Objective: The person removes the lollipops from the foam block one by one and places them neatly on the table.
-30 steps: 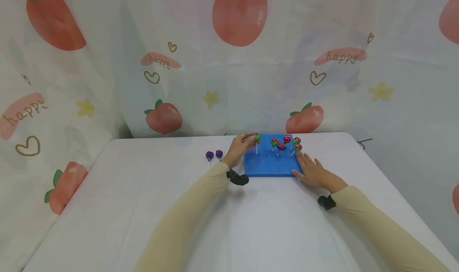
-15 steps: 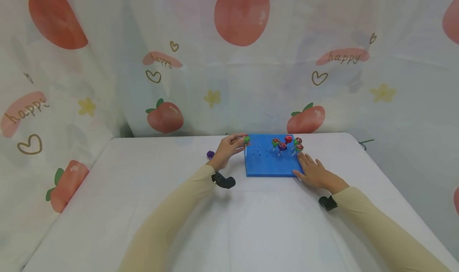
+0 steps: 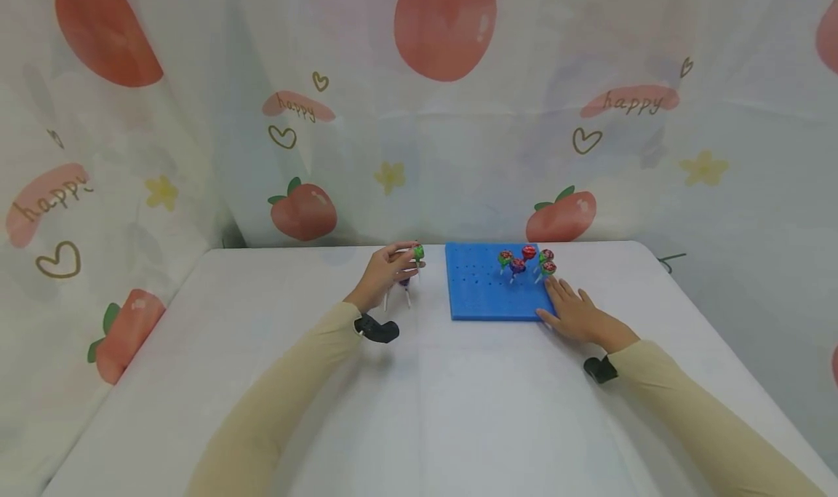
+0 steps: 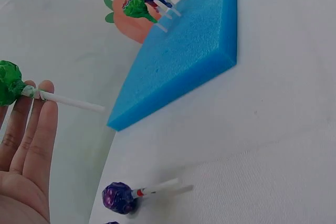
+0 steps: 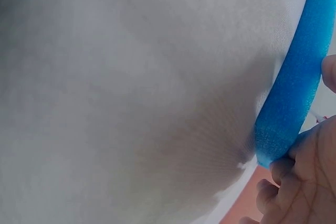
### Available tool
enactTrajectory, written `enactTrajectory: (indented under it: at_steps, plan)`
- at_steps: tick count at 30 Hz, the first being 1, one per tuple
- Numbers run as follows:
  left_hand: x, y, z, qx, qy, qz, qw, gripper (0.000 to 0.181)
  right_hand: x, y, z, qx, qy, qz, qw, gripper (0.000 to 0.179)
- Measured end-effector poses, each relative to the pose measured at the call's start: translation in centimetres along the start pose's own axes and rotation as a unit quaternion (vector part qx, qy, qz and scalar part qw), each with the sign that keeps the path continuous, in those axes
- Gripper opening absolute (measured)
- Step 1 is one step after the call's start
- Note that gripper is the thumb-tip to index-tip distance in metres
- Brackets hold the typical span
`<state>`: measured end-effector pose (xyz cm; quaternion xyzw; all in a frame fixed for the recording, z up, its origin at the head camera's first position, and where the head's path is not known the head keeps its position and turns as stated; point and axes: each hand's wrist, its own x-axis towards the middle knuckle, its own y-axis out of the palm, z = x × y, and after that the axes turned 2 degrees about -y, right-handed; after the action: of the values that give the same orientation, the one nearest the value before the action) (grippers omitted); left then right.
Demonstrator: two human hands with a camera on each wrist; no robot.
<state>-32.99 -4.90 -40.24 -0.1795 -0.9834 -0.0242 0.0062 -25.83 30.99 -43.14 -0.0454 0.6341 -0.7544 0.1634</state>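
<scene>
My left hand (image 3: pixel 382 275) pinches a green-wrapped lollipop (image 3: pixel 419 252) with its stick pointing down, held to the left of the blue foam board (image 3: pixel 491 304). In the left wrist view this lollipop (image 4: pixel 10 83) lies across the fingers, its white stick sticking out toward the board. On the tablecloth beneath, a purple lollipop (image 4: pixel 119 198) lies on its side, with part of a second one at the frame's bottom edge. My right hand (image 3: pixel 576 316) rests on the board's right edge with fingers extended. Several lollipops (image 3: pixel 517 265) stand in the board's right half.
Rows of small holes (image 3: pixel 474 271) show across the left part of the board. A white cloth (image 3: pixel 497 402) covers the table, and a fruit-printed curtain (image 3: pixel 419 140) hangs behind its far edge.
My left hand has moved left with the green lollipop, from over the board to beside it above the purple lollipops. My right hand stays at the board's right edge.
</scene>
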Motion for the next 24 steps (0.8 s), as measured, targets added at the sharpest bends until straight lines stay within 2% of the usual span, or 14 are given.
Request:
enactTrajectory:
  at_steps: [14,24]
  plan:
    - [-1.0,-4.3,0.4,0.019,-0.032,-0.065,0.9972,0.035,0.0,-0.3,0.2,0.0,0.007,0.005,1.0,0.079]
    - [-2.1,-6.2,1.2,0.046,-0.053,-0.093,0.9931,0.038,0.2,-0.2,0.2,0.009,0.01,0.013,0.9998,0.082]
